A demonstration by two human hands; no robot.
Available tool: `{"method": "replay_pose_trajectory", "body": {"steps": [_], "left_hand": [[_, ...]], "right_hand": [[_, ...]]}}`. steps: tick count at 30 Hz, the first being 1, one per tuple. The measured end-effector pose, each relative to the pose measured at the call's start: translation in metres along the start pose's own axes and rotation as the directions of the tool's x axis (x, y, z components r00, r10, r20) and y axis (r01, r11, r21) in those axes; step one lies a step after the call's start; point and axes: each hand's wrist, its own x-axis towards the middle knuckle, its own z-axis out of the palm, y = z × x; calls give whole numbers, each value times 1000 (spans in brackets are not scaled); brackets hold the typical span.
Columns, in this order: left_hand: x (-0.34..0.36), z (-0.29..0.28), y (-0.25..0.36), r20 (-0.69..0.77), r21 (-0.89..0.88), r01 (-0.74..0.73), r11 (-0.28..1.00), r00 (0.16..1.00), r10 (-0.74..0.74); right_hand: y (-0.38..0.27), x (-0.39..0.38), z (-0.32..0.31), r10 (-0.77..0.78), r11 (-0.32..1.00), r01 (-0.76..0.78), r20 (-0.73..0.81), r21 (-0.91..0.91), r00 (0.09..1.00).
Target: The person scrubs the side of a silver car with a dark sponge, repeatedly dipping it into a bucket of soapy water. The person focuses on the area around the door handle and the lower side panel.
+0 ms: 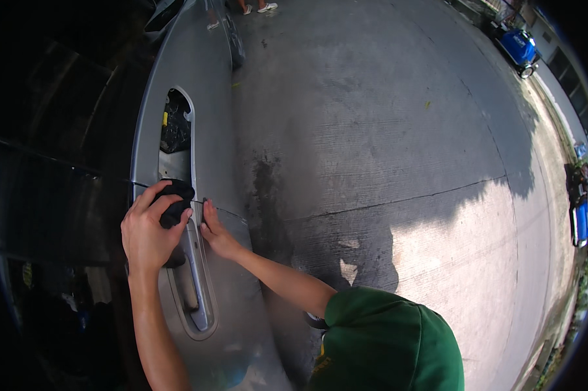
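The grey side of a car [212, 150] runs down the left of the head view. My left hand [145, 236] has its fingers curled round a soft black cloth or pad [178, 201], pressed against the body at the panel gap. Flat on the grey panel just right of it rests my right hand [217, 234], its fingers stretched out. Above the black piece, a long rounded opening [176, 127] in the body shows black plastic and a small yellow part inside. Below my left hand sits a grey door handle [199, 287] in its recess.
Dark car windows [53, 195] fill the far left. A green sleeve [385, 339] covers my right shoulder. Concrete ground [372, 130] stretches to the right, partly sunlit. Another person's feet [266, 8] show at the top. A blue wheeled machine [518, 47] stands at the upper right.
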Motion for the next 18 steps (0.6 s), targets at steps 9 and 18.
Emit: {"method": "replay_pose_trajectory", "body": {"steps": [9, 18], "left_hand": [[-9, -13, -14, -4, 27, 23, 999, 1000, -23], [-12, -15, -22, -4, 61, 8, 998, 1000, -8]], "right_hand": [[-33, -188, 92, 89, 993, -103, 192, 64, 977], [-26, -129, 78, 26, 998, -36, 200, 46, 980]]}}
